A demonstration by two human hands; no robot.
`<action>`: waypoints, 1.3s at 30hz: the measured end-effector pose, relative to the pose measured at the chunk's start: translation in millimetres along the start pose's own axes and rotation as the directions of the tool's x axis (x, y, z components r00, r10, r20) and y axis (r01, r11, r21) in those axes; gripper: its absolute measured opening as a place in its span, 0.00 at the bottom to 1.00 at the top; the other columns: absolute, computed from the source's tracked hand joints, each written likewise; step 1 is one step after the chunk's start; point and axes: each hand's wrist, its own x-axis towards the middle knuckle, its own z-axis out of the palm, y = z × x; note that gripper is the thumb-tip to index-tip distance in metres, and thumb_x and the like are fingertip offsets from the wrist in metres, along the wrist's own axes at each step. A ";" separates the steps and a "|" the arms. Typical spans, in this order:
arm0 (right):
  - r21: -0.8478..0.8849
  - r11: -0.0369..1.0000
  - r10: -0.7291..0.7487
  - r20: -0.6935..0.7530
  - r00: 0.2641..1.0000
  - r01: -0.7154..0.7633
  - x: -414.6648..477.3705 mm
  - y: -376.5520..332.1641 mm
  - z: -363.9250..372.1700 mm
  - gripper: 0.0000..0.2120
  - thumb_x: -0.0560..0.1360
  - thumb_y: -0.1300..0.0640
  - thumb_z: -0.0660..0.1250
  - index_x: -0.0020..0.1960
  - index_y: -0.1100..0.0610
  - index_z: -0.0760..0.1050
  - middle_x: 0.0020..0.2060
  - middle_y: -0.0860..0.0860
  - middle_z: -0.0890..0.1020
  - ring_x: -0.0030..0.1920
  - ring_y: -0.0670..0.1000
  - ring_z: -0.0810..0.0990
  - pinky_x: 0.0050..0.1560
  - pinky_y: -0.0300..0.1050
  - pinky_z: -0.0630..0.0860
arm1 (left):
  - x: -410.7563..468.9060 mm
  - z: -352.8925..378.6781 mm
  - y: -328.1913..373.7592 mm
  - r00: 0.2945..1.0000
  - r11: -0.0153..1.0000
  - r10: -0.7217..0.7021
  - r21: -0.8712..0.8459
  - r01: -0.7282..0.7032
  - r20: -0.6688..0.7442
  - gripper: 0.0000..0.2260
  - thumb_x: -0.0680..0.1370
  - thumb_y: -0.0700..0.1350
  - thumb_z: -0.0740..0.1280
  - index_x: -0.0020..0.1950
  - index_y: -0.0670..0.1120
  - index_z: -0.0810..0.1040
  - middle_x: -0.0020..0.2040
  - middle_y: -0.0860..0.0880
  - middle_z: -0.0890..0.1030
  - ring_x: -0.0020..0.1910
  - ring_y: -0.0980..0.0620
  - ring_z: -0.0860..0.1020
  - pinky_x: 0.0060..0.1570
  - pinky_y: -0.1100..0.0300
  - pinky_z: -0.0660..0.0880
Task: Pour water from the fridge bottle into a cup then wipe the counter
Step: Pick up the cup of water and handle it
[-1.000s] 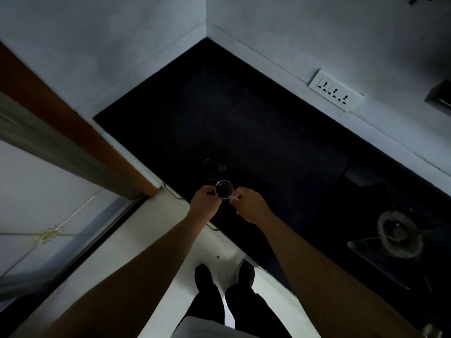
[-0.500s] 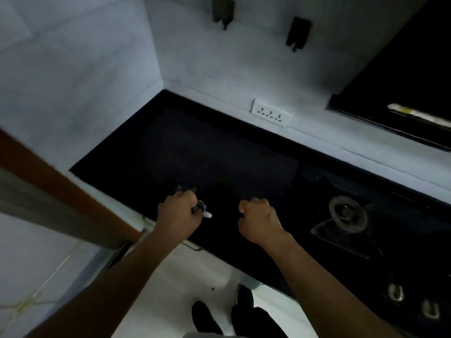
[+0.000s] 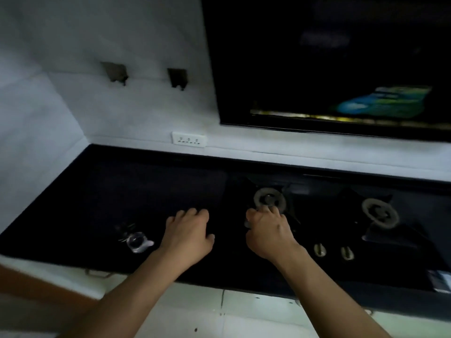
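Note:
A small clear glass cup (image 3: pixel 136 242) stands upright on the black counter (image 3: pixel 102 206), near its front edge at the left. My left hand (image 3: pixel 188 236) hovers just to the right of the cup, apart from it, fingers loosely bent and holding nothing. My right hand (image 3: pixel 268 231) is further right, over the front of the gas hob, fingers curled in. A small grey shape shows by its thumb; I cannot tell whether it is held. No bottle or cloth is in view.
A black gas hob with two burners (image 3: pixel 269 200) (image 3: pixel 380 213) and two knobs (image 3: pixel 319 250) takes up the counter's right half. A dark hood (image 3: pixel 317 69) hangs above it. A wall socket (image 3: pixel 189 139) and two hooks (image 3: pixel 114 73) are on the white wall.
My left hand has let go of the cup, which now stands on the counter. My view has swung up and right toward the hob, and both hands have shifted right.

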 end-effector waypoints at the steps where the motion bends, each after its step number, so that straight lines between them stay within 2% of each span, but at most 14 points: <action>1: 0.007 1.000 0.024 -0.015 1.000 -0.024 -11.5 19.6 -3.4 0.19 0.73 0.56 0.64 0.64 0.52 0.73 0.62 0.56 0.75 0.65 0.60 0.70 0.63 0.53 0.70 | 0.0 4.0 20.6 1.000 1.000 0.029 0.011 -0.029 0.002 0.16 0.78 0.57 0.65 0.62 0.51 0.72 0.58 0.50 0.76 0.59 0.47 0.73 0.61 0.51 0.70; 10: 0.033 0.965 0.264 -0.114 0.958 -0.261 -151.3 233.6 -25.3 0.18 0.74 0.53 0.63 0.64 0.52 0.72 0.58 0.55 0.75 0.62 0.60 0.72 0.57 0.53 0.70 | -19.0 51.6 261.6 0.962 0.960 0.265 0.079 -0.269 0.062 0.17 0.77 0.59 0.65 0.62 0.52 0.71 0.60 0.50 0.76 0.61 0.46 0.72 0.61 0.50 0.69; 18: 0.090 0.868 0.497 -0.152 0.854 -0.488 -261.7 391.0 -37.4 0.16 0.74 0.55 0.64 0.61 0.52 0.72 0.55 0.53 0.75 0.57 0.58 0.72 0.54 0.50 0.70 | -35.7 82.1 441.6 0.881 0.876 0.452 0.116 -0.468 0.138 0.18 0.77 0.59 0.64 0.62 0.52 0.71 0.60 0.49 0.76 0.59 0.46 0.74 0.59 0.50 0.70; 21: 0.121 0.831 0.557 -0.174 0.812 -0.544 -282.7 432.3 -36.4 0.17 0.74 0.54 0.64 0.62 0.52 0.72 0.54 0.54 0.75 0.57 0.58 0.72 0.52 0.50 0.69 | -30.7 90.3 488.2 0.844 0.836 0.511 0.137 -0.532 0.161 0.20 0.77 0.60 0.64 0.64 0.51 0.71 0.61 0.49 0.76 0.61 0.46 0.74 0.59 0.50 0.70; 27: 0.128 0.754 0.656 -0.202 0.727 -0.644 -298.0 512.7 -42.3 0.17 0.74 0.54 0.65 0.63 0.52 0.72 0.54 0.53 0.75 0.56 0.58 0.72 0.48 0.49 0.65 | 3.7 109.8 578.9 0.761 0.750 0.618 0.143 -0.646 0.197 0.19 0.77 0.60 0.64 0.62 0.51 0.71 0.61 0.49 0.76 0.62 0.45 0.73 0.60 0.49 0.70; 34: 0.142 0.644 0.761 -0.212 0.613 -0.751 -305.4 611.3 -67.2 0.17 0.75 0.55 0.64 0.63 0.53 0.72 0.55 0.54 0.76 0.57 0.59 0.73 0.51 0.50 0.69 | 56.9 123.4 697.4 0.660 0.656 0.724 0.095 -0.749 0.201 0.17 0.77 0.60 0.64 0.59 0.51 0.70 0.57 0.49 0.76 0.58 0.46 0.74 0.54 0.52 0.70; 39: 0.200 0.575 0.817 -0.204 0.540 -0.793 -317.0 672.0 -79.1 0.16 0.75 0.55 0.64 0.62 0.53 0.72 0.55 0.54 0.76 0.58 0.59 0.73 0.48 0.48 0.66 | 84.4 127.3 773.4 0.606 0.603 0.772 0.080 -0.794 0.194 0.19 0.77 0.60 0.65 0.61 0.50 0.71 0.58 0.49 0.76 0.58 0.46 0.74 0.56 0.51 0.72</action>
